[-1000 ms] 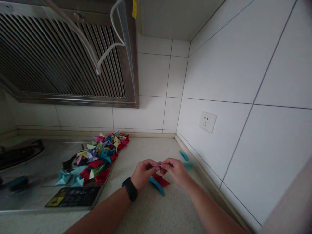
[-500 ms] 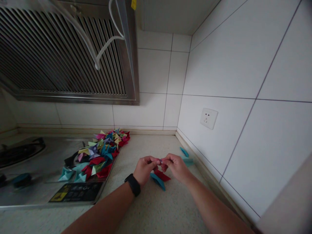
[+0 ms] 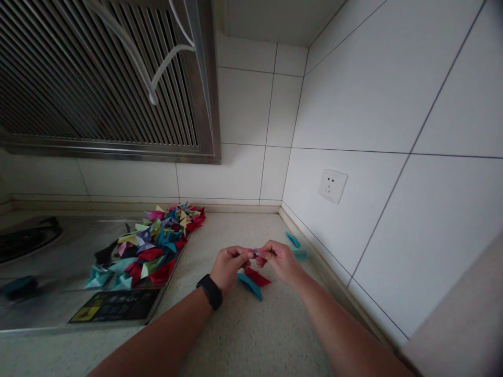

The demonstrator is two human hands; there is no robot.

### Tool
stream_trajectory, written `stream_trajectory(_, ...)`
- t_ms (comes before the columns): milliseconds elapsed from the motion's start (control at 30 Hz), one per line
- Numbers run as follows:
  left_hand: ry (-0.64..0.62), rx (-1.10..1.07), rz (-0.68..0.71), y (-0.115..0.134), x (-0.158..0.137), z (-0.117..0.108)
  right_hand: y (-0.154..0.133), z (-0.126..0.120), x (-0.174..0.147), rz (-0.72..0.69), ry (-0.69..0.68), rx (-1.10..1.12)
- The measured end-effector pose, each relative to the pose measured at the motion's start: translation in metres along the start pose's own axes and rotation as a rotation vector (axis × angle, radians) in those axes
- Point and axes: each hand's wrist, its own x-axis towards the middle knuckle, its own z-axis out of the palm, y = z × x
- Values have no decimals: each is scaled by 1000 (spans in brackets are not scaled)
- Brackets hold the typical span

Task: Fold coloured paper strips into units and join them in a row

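Small purplish piece [image 3: 255,252]: raised over the counter [image 3: 231,335]; too small for me to make out its shape.
Left hand [image 3: 230,268]: thumb and finger pinching the piece; dark watch [image 3: 210,291] at wrist.
Right hand [image 3: 282,263]: pinching it opposite.
Red paper [image 3: 258,276], blue paper [image 3: 250,287]: on the counter, near the hands.
Colourful paper heap [image 3: 155,255]: mostly on the stove [image 3: 74,267].

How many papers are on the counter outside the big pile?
4: blue paper and red paper in front; far blue paper and pale paper by the wall. More may be hidden.
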Motion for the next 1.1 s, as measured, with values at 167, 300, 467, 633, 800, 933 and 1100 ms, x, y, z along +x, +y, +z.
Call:
stream_trajectory(167, 3, 24, 16, 2, 0, 0, -4, -3, 0, -5, -19, -30)
stream_trajectory(300, 15, 64, 31, 4, 1, -4, -1, -6, 1, 12, -29, -65)
stream_trajectory(467, -11, 128, 68, 1, 2, -3, 7, -6, 2, 12, 27, -59)
stream_trajectory(633, -8, 183, 138, 1, 2, -2, 9, -5, 2, 25, 17, -40)
stream_trajectory(800, -37, 312, 91, 2, 1, -4, 8, -5, 1, 43, -42, -178)
stream_trajectory(933, -56, 326, 58, 4, 0, -4, 9, -5, 1, 31, -44, -205)
stream_trajectory(1100, -118, 310, 12, 9, -2, -4, 13, -8, 0, 91, -85, -140)
